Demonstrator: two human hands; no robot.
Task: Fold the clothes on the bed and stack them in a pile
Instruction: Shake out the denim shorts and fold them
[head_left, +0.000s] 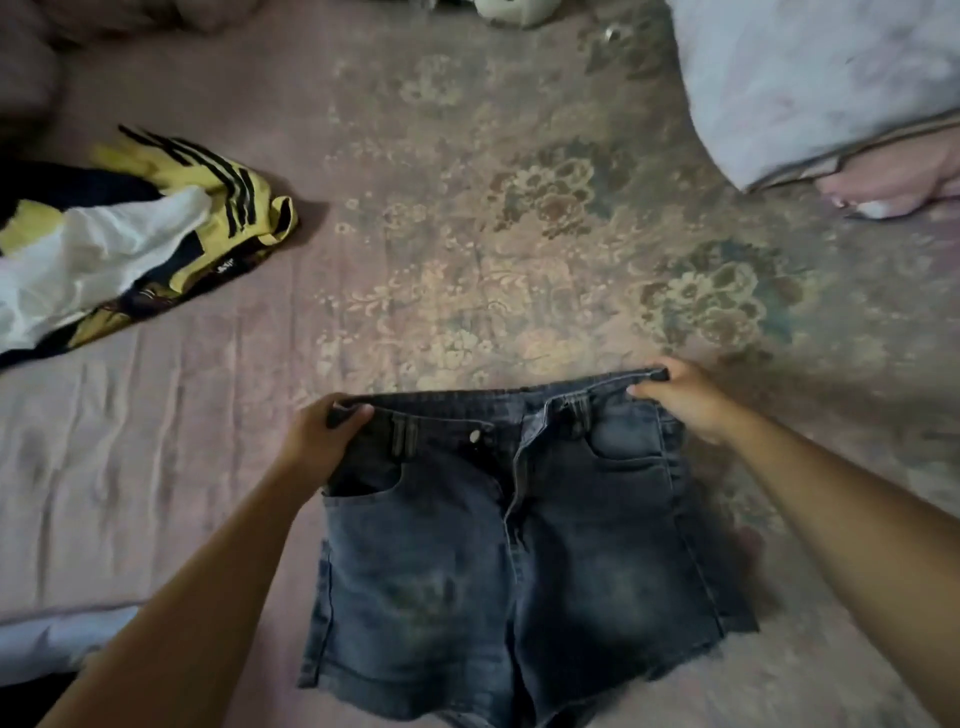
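Note:
A pair of dark blue denim shorts (519, 545) lies spread out, front side up, on the pink floral bed sheet (441, 234), waistband away from me. My left hand (322, 436) grips the left corner of the waistband. At the right corner, my right hand (680, 400) pinches the waistband between thumb and fingers. A loose heap of clothes (130, 244) lies at the left: a yellow garment with black stripes, a white one and a dark one.
A pale pillow or folded quilt (810, 88) lies at the top right with a pink item (893, 187) beside it. A white rounded object (514, 10) sits at the top edge. The bed's left edge shows at the lower left.

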